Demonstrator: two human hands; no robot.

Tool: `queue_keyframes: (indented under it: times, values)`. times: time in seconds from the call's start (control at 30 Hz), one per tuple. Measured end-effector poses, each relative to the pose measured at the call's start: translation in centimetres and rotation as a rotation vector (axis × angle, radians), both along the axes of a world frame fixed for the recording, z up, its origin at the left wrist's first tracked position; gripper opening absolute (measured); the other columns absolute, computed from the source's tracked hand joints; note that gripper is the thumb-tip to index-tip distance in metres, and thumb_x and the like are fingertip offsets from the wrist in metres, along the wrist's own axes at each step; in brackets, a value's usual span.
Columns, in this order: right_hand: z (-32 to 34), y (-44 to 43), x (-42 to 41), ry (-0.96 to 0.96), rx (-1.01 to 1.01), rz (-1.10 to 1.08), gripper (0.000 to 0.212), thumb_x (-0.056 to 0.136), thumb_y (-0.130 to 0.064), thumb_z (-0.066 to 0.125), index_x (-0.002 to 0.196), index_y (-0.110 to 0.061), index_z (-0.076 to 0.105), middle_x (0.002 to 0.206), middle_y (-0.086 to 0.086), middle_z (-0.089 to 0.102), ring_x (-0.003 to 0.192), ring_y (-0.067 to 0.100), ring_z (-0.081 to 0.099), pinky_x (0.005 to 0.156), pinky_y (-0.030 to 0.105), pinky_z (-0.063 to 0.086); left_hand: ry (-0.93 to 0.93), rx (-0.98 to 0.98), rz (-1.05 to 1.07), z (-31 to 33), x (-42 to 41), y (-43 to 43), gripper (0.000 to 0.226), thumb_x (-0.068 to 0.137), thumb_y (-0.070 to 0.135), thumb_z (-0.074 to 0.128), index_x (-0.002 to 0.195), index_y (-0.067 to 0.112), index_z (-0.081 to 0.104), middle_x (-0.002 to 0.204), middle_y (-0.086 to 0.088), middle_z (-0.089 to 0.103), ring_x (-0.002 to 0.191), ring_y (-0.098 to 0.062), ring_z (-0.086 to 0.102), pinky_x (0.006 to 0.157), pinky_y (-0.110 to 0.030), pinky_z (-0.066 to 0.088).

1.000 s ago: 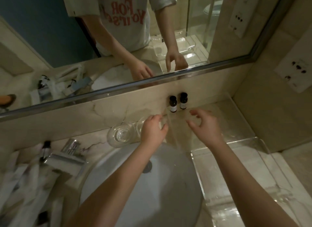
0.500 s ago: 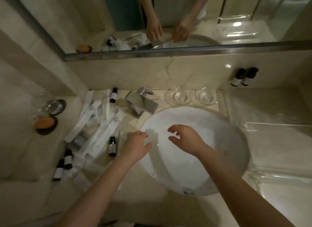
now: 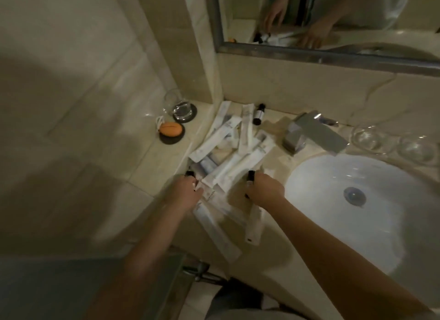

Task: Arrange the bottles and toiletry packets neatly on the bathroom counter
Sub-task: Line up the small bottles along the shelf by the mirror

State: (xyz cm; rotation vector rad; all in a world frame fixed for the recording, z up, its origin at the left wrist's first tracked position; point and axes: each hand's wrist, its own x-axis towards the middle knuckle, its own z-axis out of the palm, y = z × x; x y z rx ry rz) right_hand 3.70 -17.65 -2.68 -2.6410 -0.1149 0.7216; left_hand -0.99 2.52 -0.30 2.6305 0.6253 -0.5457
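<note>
A loose heap of white toiletry packets (image 3: 234,150) lies on the marble counter (image 3: 273,126) left of the sink. A small dark bottle (image 3: 258,114) lies at the heap's far end. My left hand (image 3: 184,192) is closed around a dark-capped bottle (image 3: 189,174) at the heap's near left edge. My right hand (image 3: 266,191) grips another small dark-capped bottle (image 3: 250,180) at the heap's near right side. More packets (image 3: 253,226) stretch toward me between my forearms.
A white round sink (image 3: 371,224) fills the right, with a steel faucet (image 3: 314,135) behind it and two clear glass dishes (image 3: 392,142) further right. On the left ledge stand a glass on a dark coaster (image 3: 182,107) and an orange object on a dark dish (image 3: 171,130). A mirror (image 3: 333,21) runs above.
The view swung left from the sink to the packet heap. Both hands moved left off the basin and each closed on a small bottle.
</note>
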Motion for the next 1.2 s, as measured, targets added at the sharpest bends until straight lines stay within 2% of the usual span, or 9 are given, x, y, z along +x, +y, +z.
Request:
queue_keyframes:
  times: [0.17, 0.33, 0.4, 0.47, 0.73, 0.87, 1.0, 1.1, 1.2]
  values:
    - [-1.4, 1.7, 0.5, 0.048, 0.004, -0.194, 0.035, 0.086, -0.032, 0.046, 0.112, -0.009, 0.049, 0.102, 0.009, 0.056, 0.086, 0.025, 0.060, 0.067, 0.034, 0.051, -0.025, -0.006, 0.187, -1.4, 0.8, 2.7, 0.040, 0.089, 0.038, 0.048, 0.104, 0.003, 0.060, 0.109, -0.020, 0.065, 0.099, -0.035, 0.060, 0.085, -0.040, 0.050]
    - [-2.0, 1.6, 1.2, 0.094, 0.125, -0.309, 0.033, 0.082, -0.034, 0.057, 0.101, -0.008, 0.054, 0.080, 0.002, 0.057, 0.065, 0.017, 0.061, 0.051, 0.029, 0.049, 0.029, -0.014, 0.244, -1.4, 2.4, 2.0, 0.036, 0.088, 0.032, 0.056, 0.112, 0.005, 0.056, 0.113, -0.015, 0.063, 0.103, -0.033, 0.060, 0.073, -0.035, 0.042]
    - [-2.3, 1.5, 1.4, 0.154, 0.245, -0.415, 0.033, 0.081, -0.035, 0.060, 0.099, -0.007, 0.057, 0.077, 0.001, 0.059, 0.064, 0.016, 0.062, 0.053, 0.029, 0.051, 0.041, 0.000, 0.243, -1.5, 2.8, 1.8, 0.036, 0.085, 0.030, 0.059, 0.113, 0.006, 0.056, 0.114, -0.015, 0.062, 0.104, -0.033, 0.060, 0.077, -0.036, 0.045]
    - [-2.3, 1.2, 1.5, 0.184, 0.315, -0.481, 0.034, 0.082, -0.036, 0.063, 0.097, -0.006, 0.060, 0.074, 0.001, 0.057, 0.061, 0.012, 0.055, 0.048, 0.023, 0.042, 0.053, 0.016, 0.244, -1.6, 3.1, 1.8, 0.034, 0.083, 0.027, 0.060, 0.110, 0.006, 0.057, 0.113, -0.016, 0.063, 0.103, -0.035, 0.060, 0.085, -0.043, 0.052]
    - [0.1, -2.0, 0.7, 0.211, 0.730, -0.492, 0.034, 0.083, -0.025, 0.065, 0.108, -0.003, 0.057, 0.096, 0.011, 0.060, 0.076, 0.020, 0.057, 0.062, 0.026, 0.044, -0.038, 0.001, 0.266, -0.4, 2.1, 1.1, 0.035, 0.082, 0.030, 0.065, 0.105, 0.005, 0.059, 0.103, -0.014, 0.065, 0.093, -0.031, 0.061, 0.067, -0.034, 0.043]
    - [1.9, -3.5, -0.1, 0.294, 0.926, -0.474, 0.033, 0.086, -0.018, 0.062, 0.111, 0.002, 0.051, 0.099, 0.011, 0.059, 0.086, 0.023, 0.063, 0.070, 0.030, 0.053, -0.191, -0.033, 0.232, 1.5, 0.8, -0.2, 0.023, 0.080, 0.026, 0.066, 0.087, 0.010, 0.052, 0.090, -0.011, 0.059, 0.079, -0.026, 0.055, 0.065, -0.032, 0.040]
    - [4.1, -5.6, -1.1, 0.350, 1.115, -0.506, 0.014, 0.089, -0.014, 0.058, 0.098, -0.010, 0.048, 0.085, 0.009, 0.058, 0.073, 0.024, 0.060, 0.071, 0.035, 0.054, -0.373, -0.152, 0.163, 3.6, 0.1, -3.7, 0.020, 0.077, 0.024, 0.065, 0.083, 0.008, 0.053, 0.080, -0.007, 0.058, 0.073, -0.024, 0.054, 0.061, -0.029, 0.039]
    - [5.9, -8.1, -1.8, 0.300, 1.177, -0.497, 0.010, 0.091, -0.014, 0.054, 0.090, -0.014, 0.044, 0.072, 0.010, 0.054, 0.058, 0.020, 0.051, 0.060, 0.030, 0.046, -0.387, -0.344, 0.112, 4.5, 0.7, -8.0, 0.028, 0.075, 0.028, 0.065, 0.095, 0.010, 0.060, 0.079, -0.006, 0.067, 0.073, -0.023, 0.064, 0.068, -0.040, 0.054]
    - [7.2, -11.8, -2.0, 0.241, 1.217, -0.533, 0.008, 0.095, -0.020, 0.047, 0.097, -0.012, 0.048, 0.069, 0.008, 0.051, 0.057, 0.019, 0.048, 0.060, 0.029, 0.043, -0.363, -0.446, 0.015, 5.3, 1.5, -13.1, 0.024, 0.072, 0.029, 0.067, 0.081, 0.006, 0.065, 0.069, -0.007, 0.065, 0.065, -0.020, 0.062, 0.066, -0.043, 0.056]
